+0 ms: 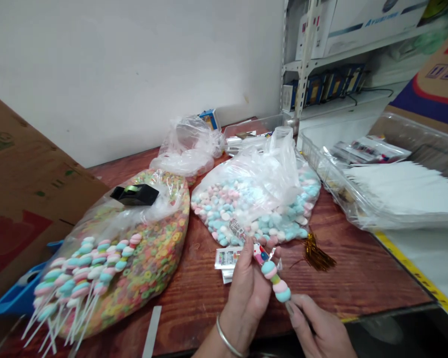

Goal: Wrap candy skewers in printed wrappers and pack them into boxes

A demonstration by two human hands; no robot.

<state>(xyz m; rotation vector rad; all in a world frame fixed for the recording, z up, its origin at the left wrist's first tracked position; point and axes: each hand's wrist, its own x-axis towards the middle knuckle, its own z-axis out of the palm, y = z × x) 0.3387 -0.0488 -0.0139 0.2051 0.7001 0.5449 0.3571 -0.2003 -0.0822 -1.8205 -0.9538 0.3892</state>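
1. Left hand (246, 293), silver bangle (227, 339) at the wrist: fingers curled closed around the upper part of a candy skewer (273, 278), three pastel blue and pink candies stacked on it. A strip of printed cellophane (260, 253) shows at the fingertips, against the top of the skewer.
2. Right hand (317, 329): thumb and forefinger close together at the skewer's lower end, just under the last blue candy, apparently pinching it. The other fingers are folded below.
3. Hands are close but apart, joined only through the skewer, which tilts down to the right above a red-brown wooden table (362, 278).
4. Just beyond the hands: a small stack of printed cards (227, 259) and a gold tinsel tassel (313, 252), both on the table.
5. Farther ahead: a plastic bag of pastel candies (254, 211).
6. To the left: a bag of rainbow cereal rings (153, 258), with finished skewers (82, 271) and a black tape dispenser (134, 194) on top.
7. To the right: a clear plastic tray (362, 204) holding white sticks (406, 189).
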